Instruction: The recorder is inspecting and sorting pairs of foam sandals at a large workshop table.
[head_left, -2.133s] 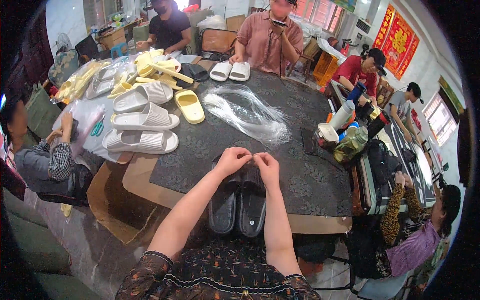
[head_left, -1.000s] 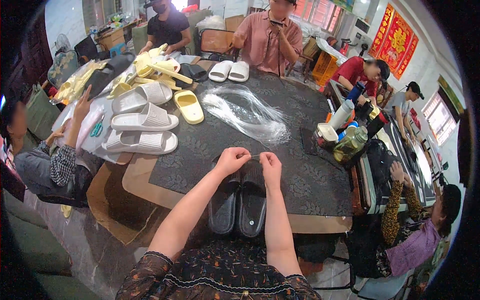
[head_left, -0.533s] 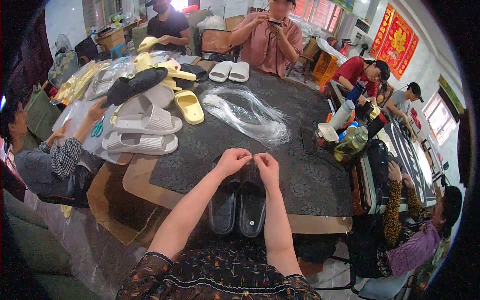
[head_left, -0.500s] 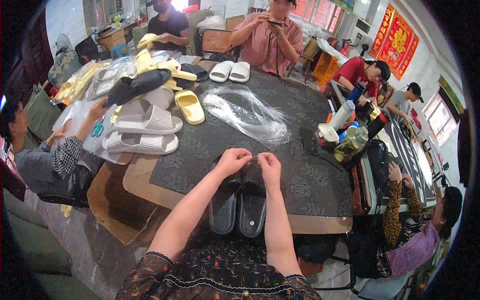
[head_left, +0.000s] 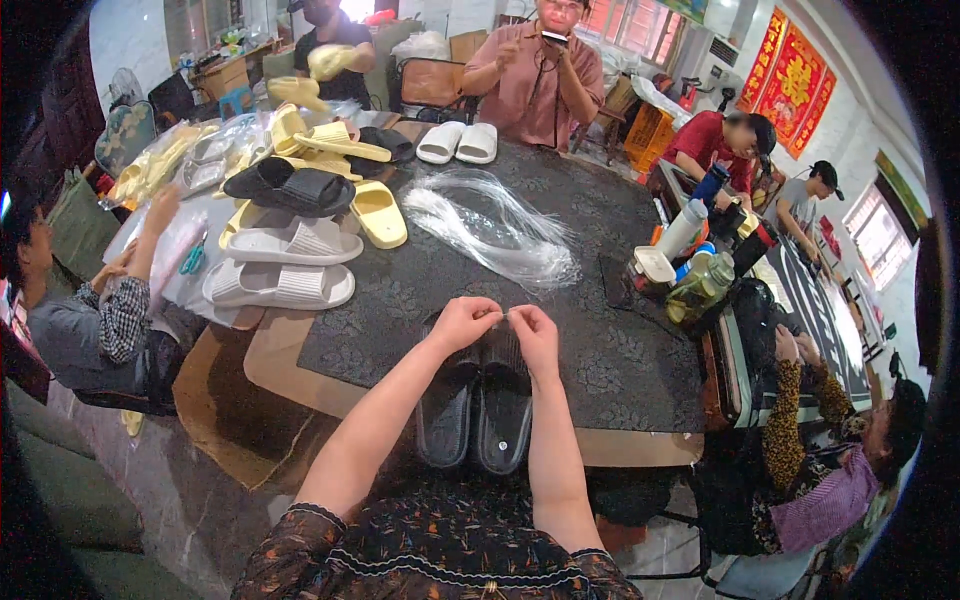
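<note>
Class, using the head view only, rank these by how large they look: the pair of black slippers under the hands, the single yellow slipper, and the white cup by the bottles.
1. pair of black slippers, though nearest the camera
2. yellow slipper
3. white cup

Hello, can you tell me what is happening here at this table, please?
A person seated at a dark table holds both hands together over a pair of black slippers lying at its near edge. The left hand and right hand pinch something too small to make out between their fingertips. A bundle of clear plastic strands lies farther out. White slippers, yellow ones and another black pair are piled at the left, where another person reaches. Others sit around the table.
</note>
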